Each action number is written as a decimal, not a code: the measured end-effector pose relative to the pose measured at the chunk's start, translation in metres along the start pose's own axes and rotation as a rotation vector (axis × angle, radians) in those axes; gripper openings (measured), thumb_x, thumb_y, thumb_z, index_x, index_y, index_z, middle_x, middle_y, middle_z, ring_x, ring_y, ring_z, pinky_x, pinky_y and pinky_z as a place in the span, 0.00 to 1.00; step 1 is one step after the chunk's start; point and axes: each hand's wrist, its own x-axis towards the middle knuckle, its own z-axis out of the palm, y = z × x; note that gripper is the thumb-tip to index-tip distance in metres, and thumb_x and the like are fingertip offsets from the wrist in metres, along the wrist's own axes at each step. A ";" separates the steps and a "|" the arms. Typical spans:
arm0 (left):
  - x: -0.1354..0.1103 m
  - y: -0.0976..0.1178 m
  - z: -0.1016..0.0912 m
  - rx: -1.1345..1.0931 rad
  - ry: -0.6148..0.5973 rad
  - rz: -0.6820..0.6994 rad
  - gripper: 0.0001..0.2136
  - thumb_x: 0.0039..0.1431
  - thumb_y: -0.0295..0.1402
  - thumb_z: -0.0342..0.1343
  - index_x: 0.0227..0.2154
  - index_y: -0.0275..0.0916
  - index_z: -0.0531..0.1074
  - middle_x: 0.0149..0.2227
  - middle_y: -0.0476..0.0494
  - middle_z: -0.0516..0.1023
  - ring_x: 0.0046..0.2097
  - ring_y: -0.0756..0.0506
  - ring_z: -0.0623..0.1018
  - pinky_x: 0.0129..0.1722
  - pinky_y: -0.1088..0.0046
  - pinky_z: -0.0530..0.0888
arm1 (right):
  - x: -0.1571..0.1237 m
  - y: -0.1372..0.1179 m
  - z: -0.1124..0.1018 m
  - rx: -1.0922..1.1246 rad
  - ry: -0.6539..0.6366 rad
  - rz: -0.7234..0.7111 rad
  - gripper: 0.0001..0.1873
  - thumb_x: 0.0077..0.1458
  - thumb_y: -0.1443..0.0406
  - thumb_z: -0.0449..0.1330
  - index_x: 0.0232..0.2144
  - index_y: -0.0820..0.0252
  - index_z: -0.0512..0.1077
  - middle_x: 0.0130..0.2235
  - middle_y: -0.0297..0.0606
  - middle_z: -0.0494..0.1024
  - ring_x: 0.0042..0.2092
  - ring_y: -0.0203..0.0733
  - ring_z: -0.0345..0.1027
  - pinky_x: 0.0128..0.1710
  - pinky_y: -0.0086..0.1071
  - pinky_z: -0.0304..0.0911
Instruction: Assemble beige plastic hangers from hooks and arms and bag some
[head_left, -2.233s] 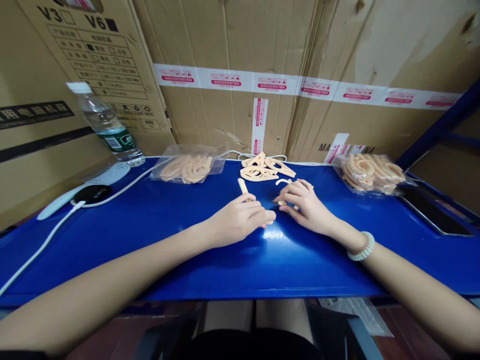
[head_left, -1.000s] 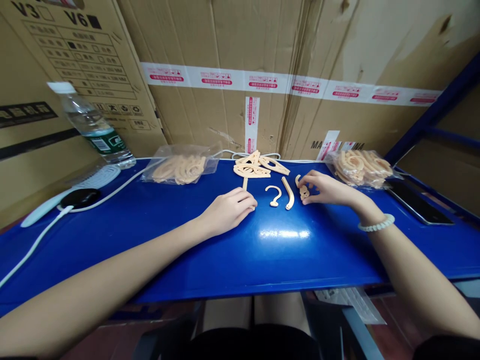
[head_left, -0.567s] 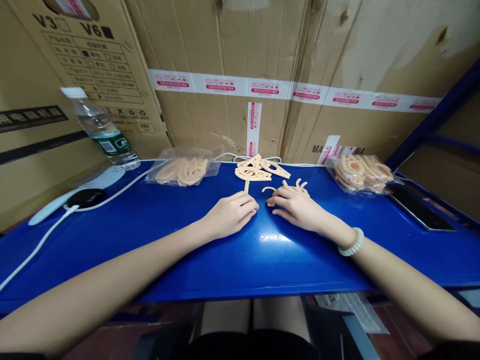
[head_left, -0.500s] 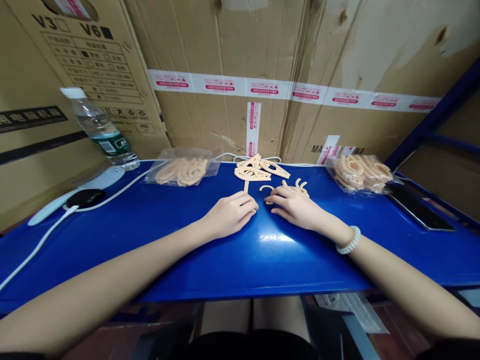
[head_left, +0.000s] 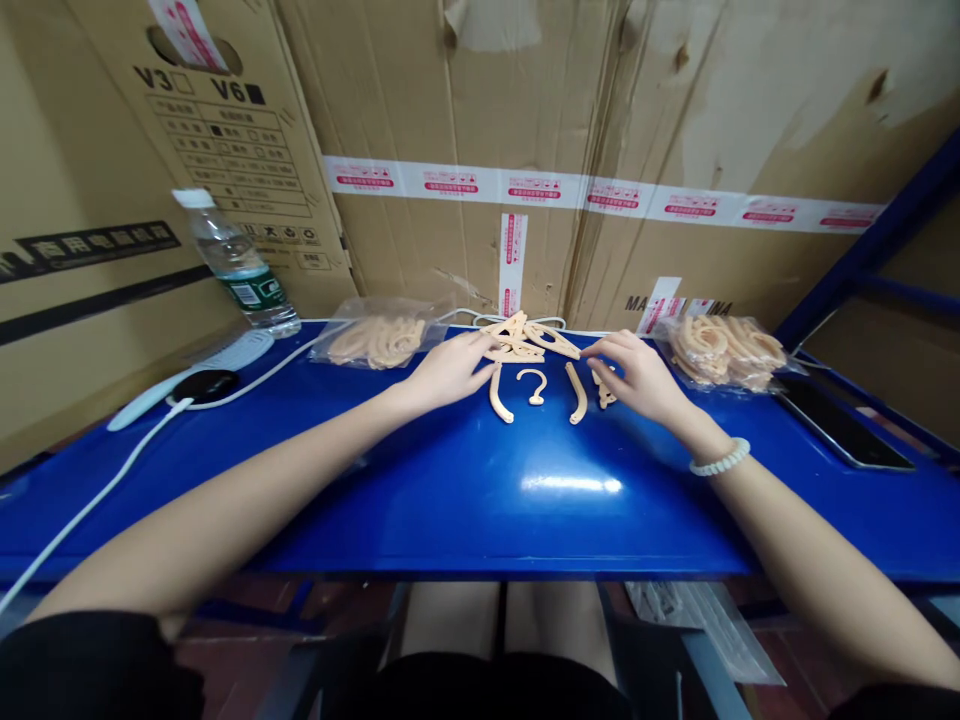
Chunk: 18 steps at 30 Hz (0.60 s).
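Note:
Three peach plastic pieces lie in a row on the blue table (head_left: 480,500): a curved bar (head_left: 499,394), a small hook (head_left: 534,384) and a second curved bar (head_left: 576,392). My left hand (head_left: 448,368) reaches forward with fingers stretched out, its tips on a pile of flat peach pieces (head_left: 525,340) at the back. To the right of the row, my right hand (head_left: 637,378) has its fingers curled, thumb and fingertips on a small peach piece (head_left: 604,391). A bead bracelet is on that wrist.
A clear bag of peach parts (head_left: 379,340) lies back left, another bag (head_left: 724,350) back right. A water bottle (head_left: 238,265), a white cable (head_left: 112,470) and a black puck (head_left: 202,384) sit on the left. A dark phone (head_left: 847,425) lies at the right edge. Cardboard boxes wall the back.
My left hand let go of the curved bar and reached forward to the pile. My right hand moved right, uncovering the hook and second bar.

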 end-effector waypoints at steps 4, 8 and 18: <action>0.045 -0.010 0.008 0.095 -0.218 -0.017 0.21 0.65 0.35 0.54 0.58 0.31 0.67 0.59 0.29 0.71 0.62 0.33 0.69 0.60 0.54 0.67 | -0.001 0.013 -0.001 -0.053 0.040 0.049 0.14 0.65 0.61 0.52 0.39 0.59 0.77 0.35 0.45 0.78 0.40 0.52 0.68 0.43 0.44 0.64; 0.081 -0.004 0.022 0.115 -0.370 0.056 0.26 0.56 0.28 0.60 0.59 0.40 0.68 0.61 0.34 0.71 0.62 0.32 0.68 0.59 0.51 0.67 | -0.004 0.022 -0.002 -0.071 0.079 0.084 0.14 0.65 0.61 0.52 0.37 0.59 0.76 0.35 0.45 0.78 0.40 0.50 0.69 0.43 0.43 0.65; 0.107 -0.004 0.039 0.088 -0.325 0.124 0.16 0.52 0.20 0.58 0.44 0.37 0.78 0.43 0.37 0.79 0.50 0.35 0.77 0.48 0.61 0.73 | -0.006 0.029 -0.009 -0.076 0.128 0.101 0.13 0.64 0.62 0.53 0.36 0.59 0.77 0.36 0.45 0.80 0.40 0.50 0.70 0.44 0.44 0.66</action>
